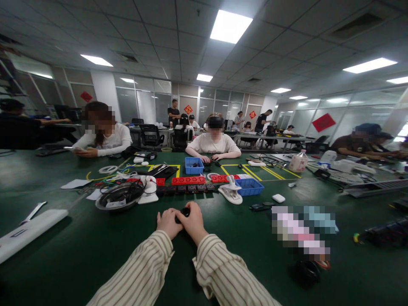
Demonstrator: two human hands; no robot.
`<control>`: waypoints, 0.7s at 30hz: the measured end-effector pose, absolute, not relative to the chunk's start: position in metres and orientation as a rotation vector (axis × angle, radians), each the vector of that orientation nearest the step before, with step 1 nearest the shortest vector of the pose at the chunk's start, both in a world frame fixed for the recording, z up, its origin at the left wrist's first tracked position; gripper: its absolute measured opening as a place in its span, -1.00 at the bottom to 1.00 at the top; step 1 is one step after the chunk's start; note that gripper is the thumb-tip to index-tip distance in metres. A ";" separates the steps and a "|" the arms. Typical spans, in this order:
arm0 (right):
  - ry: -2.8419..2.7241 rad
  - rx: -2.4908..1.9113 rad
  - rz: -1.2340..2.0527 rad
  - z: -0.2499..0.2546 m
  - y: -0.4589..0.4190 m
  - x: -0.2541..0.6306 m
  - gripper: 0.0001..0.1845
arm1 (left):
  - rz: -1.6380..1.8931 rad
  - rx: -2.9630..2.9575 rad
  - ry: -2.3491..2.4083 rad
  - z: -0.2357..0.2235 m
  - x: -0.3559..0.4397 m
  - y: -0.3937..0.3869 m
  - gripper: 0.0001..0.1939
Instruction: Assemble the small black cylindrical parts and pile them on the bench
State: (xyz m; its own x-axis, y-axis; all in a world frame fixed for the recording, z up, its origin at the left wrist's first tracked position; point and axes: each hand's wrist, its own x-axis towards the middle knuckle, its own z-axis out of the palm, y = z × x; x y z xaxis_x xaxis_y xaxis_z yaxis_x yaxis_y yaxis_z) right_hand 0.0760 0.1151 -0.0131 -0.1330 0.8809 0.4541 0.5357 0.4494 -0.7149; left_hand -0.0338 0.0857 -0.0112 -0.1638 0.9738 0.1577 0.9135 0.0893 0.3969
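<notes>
My left hand (168, 222) and my right hand (194, 220) come together over the green table, both in striped sleeves. Between them is a small dark object (182, 215), black and rounded, its kind not clear because fingers cover most of it. Fingers of both hands are closed round it. Just beyond lie a row of black sockets (191, 188) and a row of red sockets (188, 180). A white clip-shaped thing (231, 191) stands to the right of these, in front of a blue bin (250, 187).
A metal bowl (102, 205) of black cables sits left. A long white casing (38, 229) lies at the far left. Right are a white case (278, 198), a black round thing (307, 272) and a bottle (298, 161). Across the table a person (213, 142) sits behind another blue bin (194, 167).
</notes>
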 end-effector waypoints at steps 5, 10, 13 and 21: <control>-1.873 -1.118 0.514 -0.013 0.116 0.078 -0.86 | 0.601 1.960 2.175 -0.013 -0.037 0.087 -0.69; -1.898 -1.065 0.550 -0.013 0.115 0.079 -0.82 | 0.579 2.005 2.173 -0.013 -0.036 0.087 -0.71; -1.838 -1.111 0.538 -0.015 0.114 0.079 -0.72 | 0.577 2.006 2.203 -0.012 -0.034 0.085 -0.64; -1.756 -1.249 0.477 -0.016 0.111 0.080 -0.55 | 0.592 1.935 2.293 -0.009 -0.028 0.080 -0.57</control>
